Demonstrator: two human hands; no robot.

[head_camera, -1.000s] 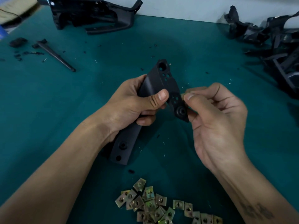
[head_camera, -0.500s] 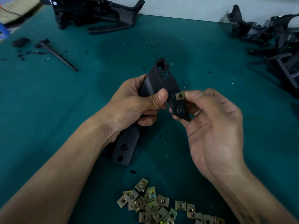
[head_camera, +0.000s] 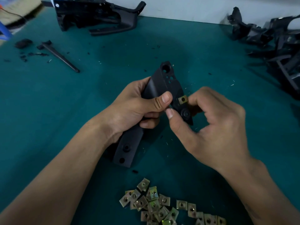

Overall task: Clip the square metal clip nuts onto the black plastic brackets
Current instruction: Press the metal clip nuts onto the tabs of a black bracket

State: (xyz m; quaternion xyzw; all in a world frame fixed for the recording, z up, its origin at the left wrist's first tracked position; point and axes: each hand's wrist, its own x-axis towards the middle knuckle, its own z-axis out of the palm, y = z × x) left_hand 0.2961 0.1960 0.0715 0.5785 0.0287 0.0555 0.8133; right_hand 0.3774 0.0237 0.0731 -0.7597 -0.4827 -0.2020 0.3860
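My left hand [head_camera: 134, 108] grips a long black plastic bracket [head_camera: 164, 82] around its middle, thumb across the front, holding it tilted above the table. A square brass-coloured clip nut [head_camera: 183, 99] sits on the bracket's right-hand tab. My right hand [head_camera: 214, 120] pinches that tab end: the thumb lies on the front just below the nut, and the fingers curl behind it. A pile of several loose clip nuts [head_camera: 155, 205] lies on the table near the front edge.
The green table [head_camera: 65, 111] carries black plastic parts at the back left [head_camera: 97, 15] and a heap of black brackets at the right [head_camera: 276, 43]. A thin black spike-shaped piece [head_camera: 60, 56] and small scraps lie at the left.
The clip nut, pinched in my right fingers at the bracket's edge a second ago, now sits on the tab. My right thumb has shifted down below it. My left hand has kept its grip.
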